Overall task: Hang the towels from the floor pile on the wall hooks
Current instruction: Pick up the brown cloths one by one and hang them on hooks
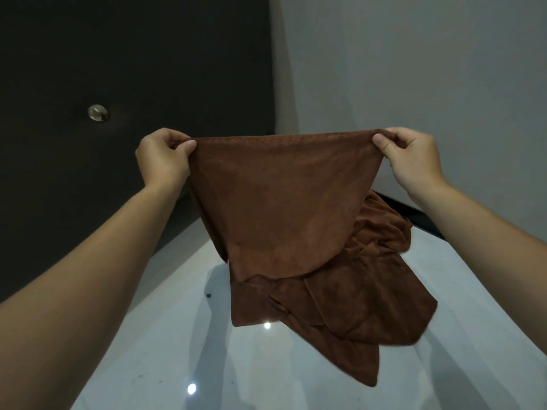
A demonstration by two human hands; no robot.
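We hold the brown towel (284, 199) up by its top corners, above the pile (340, 309) on the floor (142, 359). To hang it well, we should gather one corner and carry it to the hook (97, 113) on the dark wall, far left. Both arms reach forward. The left hand (164, 158) and right hand (414, 162) each pinch a corner between thumb and curled fingers (381, 142).

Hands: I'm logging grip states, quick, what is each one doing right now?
Left hand: closed, pinching the brown towel at its top left corner.
Right hand: closed, pinching the same towel at its top right corner.
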